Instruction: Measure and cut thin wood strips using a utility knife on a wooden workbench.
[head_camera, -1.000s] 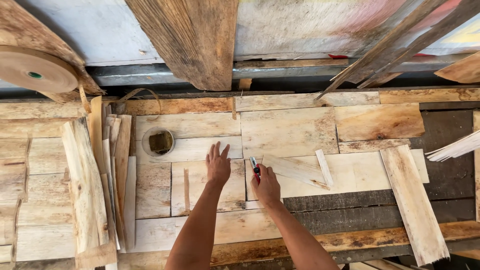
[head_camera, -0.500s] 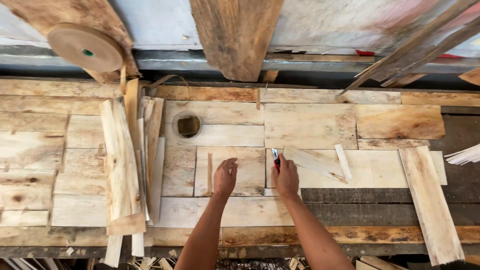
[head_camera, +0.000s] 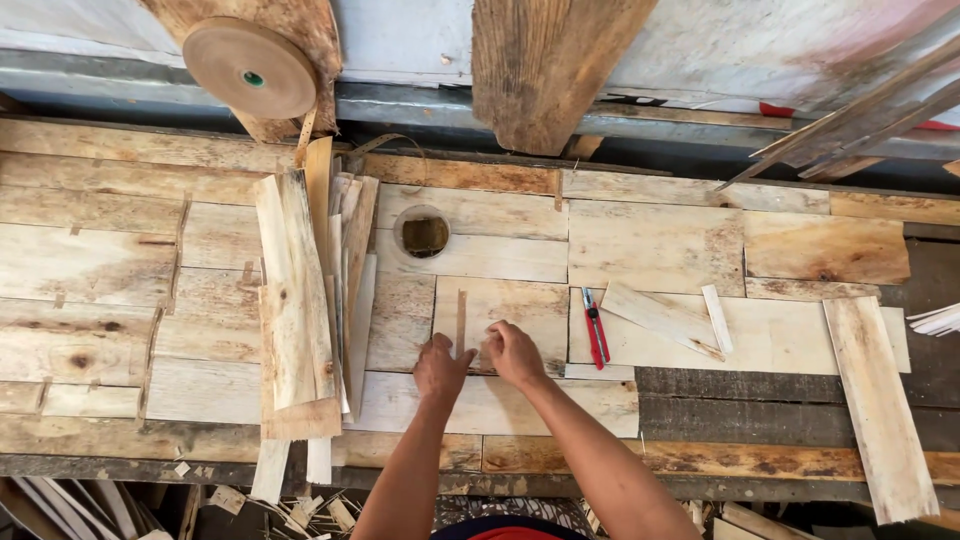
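Both hands sit at the near end of a thin wood sliver (head_camera: 461, 322) lying on a pale veneer sheet (head_camera: 520, 310) at bench centre. Sliver's long axis runs away from the person, near end between the two hands, far end pointing twd the round cup (head_camera: 423, 232) further back.

L hand (head_camera: 441, 368): fingers curled, tips down on the sheet just left of the sliver's near end. Cannot tell whether it pinches the sliver or only presses beside it. R hand (head_camera: 514, 352): also curled, knuckles up, fingertips on the sheet just right of the sliver; holds nothing visible. Both about equally near; L tips look marginally closer to the sliver.

Red-handled cutter (head_camera: 596, 328) lies loose on the sheet right of R hand, apart from it, long axis roughly parallel w/ sliver. Stack of veneer strips (head_camera: 300, 300) stands left of L hand. Paper tape roll (head_camera: 250, 68) hangs at back left.
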